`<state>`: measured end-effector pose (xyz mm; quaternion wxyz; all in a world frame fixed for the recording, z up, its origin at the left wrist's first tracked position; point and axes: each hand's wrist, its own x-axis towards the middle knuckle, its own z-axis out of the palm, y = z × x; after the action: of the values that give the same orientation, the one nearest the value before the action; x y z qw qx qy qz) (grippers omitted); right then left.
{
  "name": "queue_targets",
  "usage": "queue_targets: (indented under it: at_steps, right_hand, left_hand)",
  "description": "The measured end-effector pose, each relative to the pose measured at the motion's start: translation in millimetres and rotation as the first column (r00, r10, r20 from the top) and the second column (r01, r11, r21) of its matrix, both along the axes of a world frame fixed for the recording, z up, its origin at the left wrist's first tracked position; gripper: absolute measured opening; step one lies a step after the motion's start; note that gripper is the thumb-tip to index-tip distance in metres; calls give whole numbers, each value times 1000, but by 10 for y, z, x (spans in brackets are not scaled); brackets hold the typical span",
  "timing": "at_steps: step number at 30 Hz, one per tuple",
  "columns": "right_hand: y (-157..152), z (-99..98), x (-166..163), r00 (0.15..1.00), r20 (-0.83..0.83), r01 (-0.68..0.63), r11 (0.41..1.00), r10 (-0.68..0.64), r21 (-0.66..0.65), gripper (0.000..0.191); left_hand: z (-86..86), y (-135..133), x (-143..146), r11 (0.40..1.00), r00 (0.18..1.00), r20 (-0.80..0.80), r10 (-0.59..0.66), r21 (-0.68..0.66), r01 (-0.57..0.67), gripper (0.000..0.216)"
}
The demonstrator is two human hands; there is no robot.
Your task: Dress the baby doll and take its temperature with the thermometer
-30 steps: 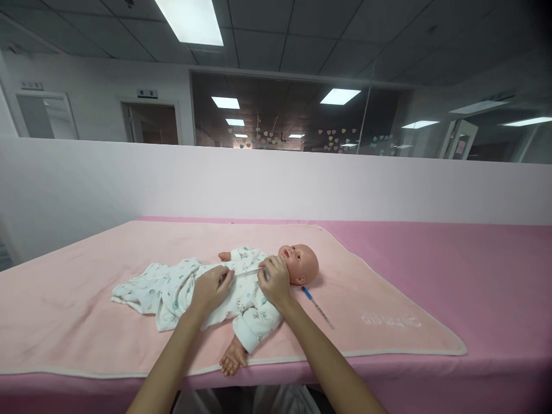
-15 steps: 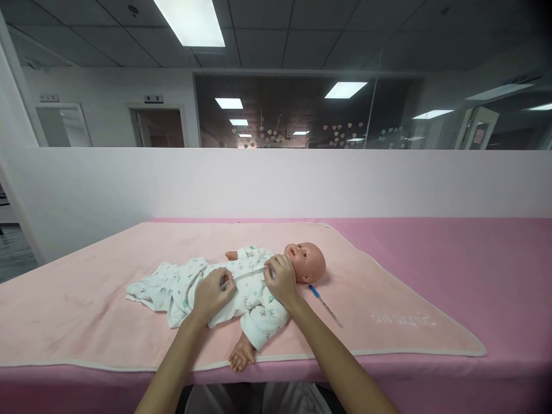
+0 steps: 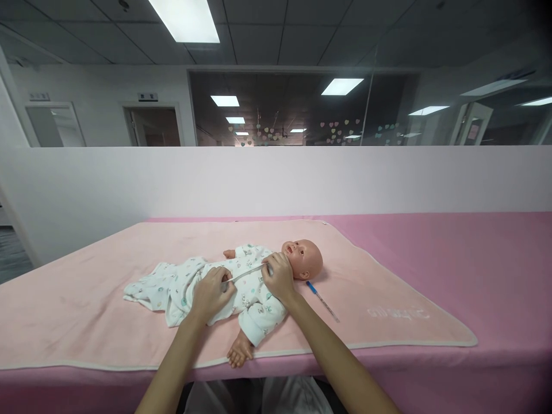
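Note:
A baby doll in a white patterned romper lies on its back on a pale pink blanket, head to the right. My left hand is closed on the romper's front edge over the doll's belly. My right hand is closed on the same edge at the doll's chest, just under the chin. A taut strip of fabric runs between the two hands. The doll's bare near hand sticks out toward the blanket's front edge.
A thin thermometer with a blue end lies on the blanket right of the doll's head. The blanket covers a pink table. A white partition wall stands behind it, with glass above.
Both hands hold the same grip on the romper. Only the view has shifted slightly; the doll and hands sit a little further right in the picture than a second ago.

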<state>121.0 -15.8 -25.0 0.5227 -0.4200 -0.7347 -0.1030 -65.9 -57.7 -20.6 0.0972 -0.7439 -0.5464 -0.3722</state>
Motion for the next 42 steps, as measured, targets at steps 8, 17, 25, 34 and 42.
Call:
queue_targets:
  at_steps: [8,17,25,34,42]
  right_hand:
    - [13,5,8,1000,-2,-3,1000,3,-3,14]
    - [15,1,-1,1000,5,10,1000,-10,-1,15]
    - [16,-5,4,1000,-4,6,1000,-6,-13,16]
    - [0,0,6,999,-34,-23,999,23,-23,19]
    - [-41,55,86,985,167,-46,996,32,77,19]
  left_hand:
    - [-8,5,-10,999,999,34,-24,48,23,8]
    - [21,-4,-34,996,994,-71,-85,4,85,10]
    - [4,-6,-15,1000,1000,-23,-17,6,17,10]
    - [26,-37,-25,999,999,-24,27,19,-26,4]
    - [310,207,218,979,985,173,24,196,-58,15]
